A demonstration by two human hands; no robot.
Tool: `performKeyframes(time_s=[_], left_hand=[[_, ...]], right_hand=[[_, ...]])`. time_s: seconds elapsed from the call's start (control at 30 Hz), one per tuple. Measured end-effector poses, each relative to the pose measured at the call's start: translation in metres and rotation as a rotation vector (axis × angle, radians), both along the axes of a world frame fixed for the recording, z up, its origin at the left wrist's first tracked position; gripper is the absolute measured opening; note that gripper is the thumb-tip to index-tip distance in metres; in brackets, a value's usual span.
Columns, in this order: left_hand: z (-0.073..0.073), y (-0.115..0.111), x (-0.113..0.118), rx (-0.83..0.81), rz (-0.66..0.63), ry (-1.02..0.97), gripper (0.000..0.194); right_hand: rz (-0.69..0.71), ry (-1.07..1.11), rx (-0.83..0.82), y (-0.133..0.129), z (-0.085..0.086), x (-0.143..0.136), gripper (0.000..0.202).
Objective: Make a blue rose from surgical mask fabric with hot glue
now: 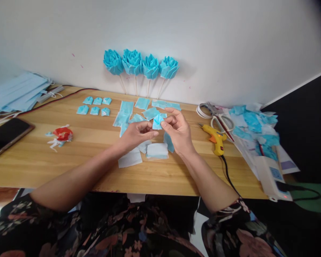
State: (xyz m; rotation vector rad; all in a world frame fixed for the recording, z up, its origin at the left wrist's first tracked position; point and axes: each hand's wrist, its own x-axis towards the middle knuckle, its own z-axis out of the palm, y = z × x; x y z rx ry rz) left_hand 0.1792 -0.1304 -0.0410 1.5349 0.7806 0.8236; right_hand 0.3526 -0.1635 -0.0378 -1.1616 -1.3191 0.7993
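- Near the front table edge, pale fabric rectangles are lying flat.
- Above the table, the right hand has thumb and finger clamped on a folded blue piece, between both hands.
- The left hand is at its left side; whether these fingertips grip it, I cannot tell.
- To the right lies a yellow glue gun, near white-handled scissors.
- Farther left, six folded pieces make two rows.
- Farthest, four blue fabric flowers on sticks lean on the wall.
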Motion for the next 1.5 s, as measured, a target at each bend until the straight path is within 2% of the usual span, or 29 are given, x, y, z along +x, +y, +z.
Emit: performKeyframes(time_s=[0.3,0.63,0.97,1.13,1.37,1.5], left_hand=[[0.005,-0.001,0.002,0.001,0.071,0.002,0.027],[0.005,-0.002,0.003,-0.047,0.081,-0.006,0.027],[0.013,0.001,-0.001,-0.039,0.053,-0.009,0.02],[0.015,0.001,-0.002,-0.044,0.06,-0.02,0.021],[0.018,0.0,-0.005,-0.074,0.0,-0.032,0.017],[0.018,0.0,-0.002,-0.073,-0.018,-0.034,0.021]], right_hand=[[-0.005,0.053,-0.046,0.0,-0.001,-0.005,0.053],[0.034,0.13,-0.026,0.001,-0.004,-0.005,0.06],[0.076,0.128,-0.104,0.0,-0.002,-0.004,0.049],[0.113,0.148,-0.111,0.002,-0.002,-0.002,0.052],[0.091,0.179,-0.093,0.003,-0.003,-0.001,0.05],[0.072,0.136,-0.069,0.002,-0.004,-0.001,0.051]])
